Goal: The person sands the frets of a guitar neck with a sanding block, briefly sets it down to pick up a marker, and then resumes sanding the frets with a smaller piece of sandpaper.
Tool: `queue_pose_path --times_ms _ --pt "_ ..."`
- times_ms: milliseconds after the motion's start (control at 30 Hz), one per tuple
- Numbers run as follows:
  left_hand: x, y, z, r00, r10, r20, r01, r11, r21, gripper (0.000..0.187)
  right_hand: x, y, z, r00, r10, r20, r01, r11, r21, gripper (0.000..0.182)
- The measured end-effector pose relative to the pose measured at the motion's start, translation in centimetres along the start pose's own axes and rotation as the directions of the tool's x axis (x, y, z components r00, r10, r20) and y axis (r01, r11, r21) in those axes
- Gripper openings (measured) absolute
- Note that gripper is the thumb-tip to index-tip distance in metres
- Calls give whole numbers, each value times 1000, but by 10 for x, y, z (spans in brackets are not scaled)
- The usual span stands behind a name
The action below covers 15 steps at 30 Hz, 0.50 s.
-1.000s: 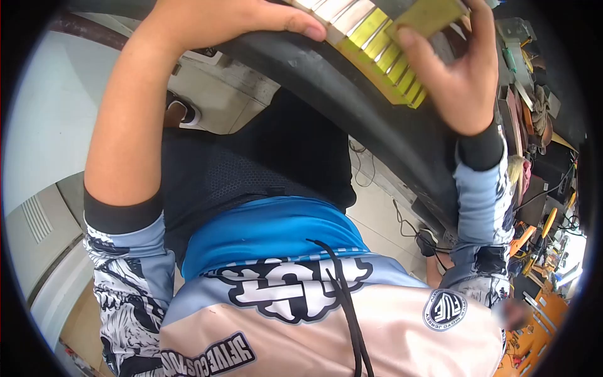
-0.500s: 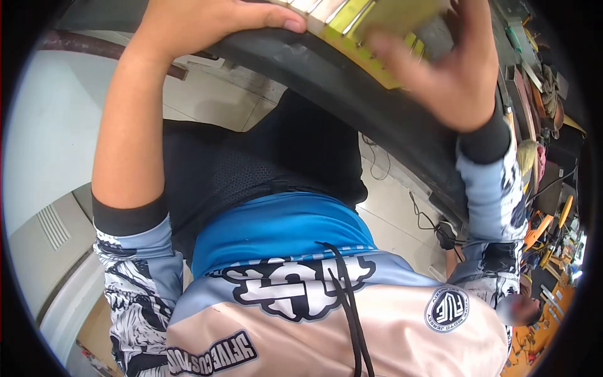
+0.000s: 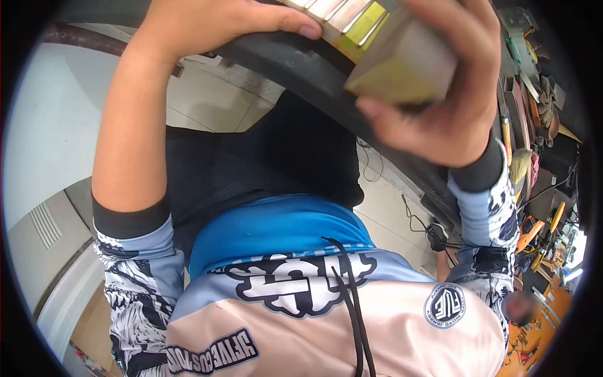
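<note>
A yellow-green slotted piece [image 3: 364, 26] with pale, shiny strips lies at the top edge, over a dark surface. My left hand [image 3: 207, 25] is at its left end, the thumb pressed along the near edge; the other fingers are mostly out of view. My right hand [image 3: 461, 103] grips a grey, yellowish block [image 3: 408, 66], thumb at its near side and fingers over the far side. Motion blurs the block and hand. The block covers the right part of the slotted piece.
The dark bench edge [image 3: 282, 60] runs diagonally in front of my body. Tools and cables crowd the right side, with an orange surface [image 3: 543, 320] lower down. Part of another person [image 3: 520, 308] shows there. A white panel [image 3: 50, 119] stands at the left.
My right hand has moved nearer to my body and turned, and the block in it shows more clearly. My left hand and the slotted piece have shifted slightly right.
</note>
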<state>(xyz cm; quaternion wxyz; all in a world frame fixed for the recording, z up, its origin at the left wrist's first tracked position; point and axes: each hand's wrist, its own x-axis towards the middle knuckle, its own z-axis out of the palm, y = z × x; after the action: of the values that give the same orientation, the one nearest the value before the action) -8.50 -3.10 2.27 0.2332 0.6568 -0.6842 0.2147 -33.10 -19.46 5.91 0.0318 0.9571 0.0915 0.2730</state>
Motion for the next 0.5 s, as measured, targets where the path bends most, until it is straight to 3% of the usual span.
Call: queue_pose_path --times_ms 33,100,167,233,267,300,367,400,467,500 --pt "-1 -2 1 1000 5 6 -5 1000 21 77 2 9 18 969 -27 -245 97 956 278 86" --pt "-1 10 -2 1000 -11 -8 11 999 -39 77 -13 29 25 908 415 -63 -336 809 482 87" --pt "1 9 -2 999 3 -46 -6 997 -72 77 -11 27 10 995 63 -73 -55 993 109 84" --pt "3 5 4 994 48 -97 -58 993 -104 77 2 29 20 917 -331 -224 372 911 179 84" --pt "5 7 1 998 20 -57 -26 994 -111 77 -3 19 30 943 -229 -241 249 967 55 79" --pt "4 12 -5 1000 -6 -17 3 993 -119 77 -5 17 32 958 -17 -286 90 966 244 76" --pt "6 17 -11 999 -37 14 38 993 -113 77 6 9 28 883 393 -258 -176 784 595 71" --pt "6 18 -10 999 -42 9 43 994 -103 78 10 -5 -14 910 415 0 -309 677 668 72" --pt "8 10 1 997 23 -77 -32 993 -116 78 -1 13 -12 996 89 -18 -82 969 231 77" --pt "4 6 4 1000 -15 -25 12 995 -96 78 -8 19 -7 997 -72 37 72 997 -6 80"
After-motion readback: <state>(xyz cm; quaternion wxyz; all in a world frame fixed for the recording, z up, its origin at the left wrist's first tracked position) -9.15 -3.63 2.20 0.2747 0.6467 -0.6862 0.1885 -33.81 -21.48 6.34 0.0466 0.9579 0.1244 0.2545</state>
